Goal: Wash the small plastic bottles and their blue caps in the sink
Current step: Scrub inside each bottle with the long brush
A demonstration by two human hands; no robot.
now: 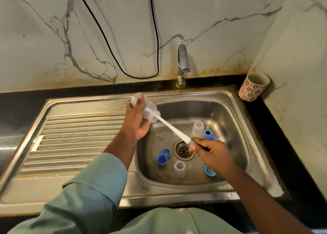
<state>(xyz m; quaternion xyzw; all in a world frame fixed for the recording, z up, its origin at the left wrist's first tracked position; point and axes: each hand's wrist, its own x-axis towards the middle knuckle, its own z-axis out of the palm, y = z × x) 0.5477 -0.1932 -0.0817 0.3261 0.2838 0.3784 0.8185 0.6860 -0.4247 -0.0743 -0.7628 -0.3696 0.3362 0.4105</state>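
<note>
Above the sink (230, 99) at ten o'clock, my left hand (136, 120) wraps the light, probably slippery translucent bottle (144, 108) round its middle while my right hand (212, 154) pinches the bottle brush (169, 127) handle.

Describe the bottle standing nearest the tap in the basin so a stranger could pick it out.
Start at the steel sink and look into its basin, right of the drain. A clear plastic bottle stands upright there beside blue caps. Unlike the other clear bottle, it sits on the tap's side of the drain.

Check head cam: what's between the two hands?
The white brush handle spans it, from the right hand into the bottle gripped by the left hand.
</note>
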